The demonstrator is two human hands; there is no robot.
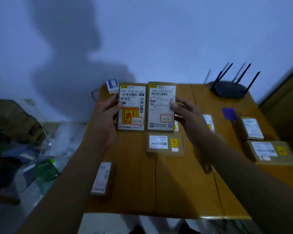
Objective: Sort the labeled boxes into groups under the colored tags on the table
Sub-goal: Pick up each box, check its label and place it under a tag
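Cardboard, stiff and probably light: my left hand (107,115) grips the left box (131,107) by its 9 o'clock edge, my right hand (189,119) the right box (161,107) at 3 o'clock, above the table (134,183).

Bare tabletop (176,183) lies near; router (230,89) crowds the far-right corner.

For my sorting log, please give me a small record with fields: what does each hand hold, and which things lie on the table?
left hand: grips brown cardboard box with orange-block label
right hand: grips brown cardboard box with white label marked C322
held boxes: raised side by side above wooden table
purple paper tag: table's right side, two labelled boxes lying by it
table centre: small cardboard box with yellow sticker
far right: black router with antennas
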